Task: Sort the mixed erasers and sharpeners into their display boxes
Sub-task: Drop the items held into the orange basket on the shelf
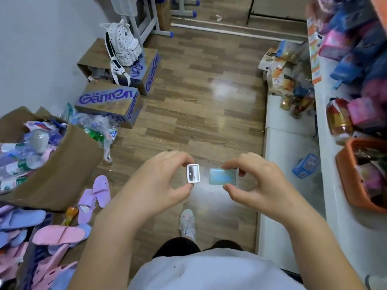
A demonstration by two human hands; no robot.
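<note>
From the head camera, the left hand [159, 181] pinches a small white sharpener [193, 173] between thumb and fingertips, held up over the wooden floor [201, 97]. Just right of it, apart, the right hand [259, 183] pinches a pale blue eraser [222, 176], glare washing out its print. The white counter [293, 143] on the right carries blurred packages, cut off by the frame edge. Display boxes cannot be made out. An orange basket [351, 185] sits near right.

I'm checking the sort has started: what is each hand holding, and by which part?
Left hand pinches the white sharpener by its top and bottom ends. Right hand pinches the blue eraser by its top and bottom edges.
</note>
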